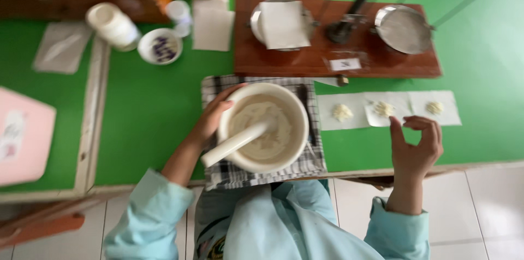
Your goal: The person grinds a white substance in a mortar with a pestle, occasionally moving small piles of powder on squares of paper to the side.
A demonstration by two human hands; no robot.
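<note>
The mortar (pixel 263 127), a wide cream bowl with pale powder inside, stands on a black-and-white checked cloth (pixel 218 88) at the near edge of the green bench (pixel 153 107), right in front of the person. A white pestle (pixel 236 142) leans inside it, its handle sticking out over the near left rim. The left hand (pixel 210 120) is pressed against the left wall of the mortar, fingers curved around the rim and steadying it. The right hand (pixel 415 145) hovers just this side of a row of three white paper squares (pixel 390 110), its fingers loosely curled with thumb and forefinger apart, holding nothing. Each paper carries a small heap of pale powder; the hand is nearest the middle one. Behind the mortar sits a brown wooden balance (pixel 335 55) with two round metal pans, a sheet of paper lying on the left pan. Farther left stand a small white bowl (pixel 159 46) and a white jar (pixel 113 26).
</note>
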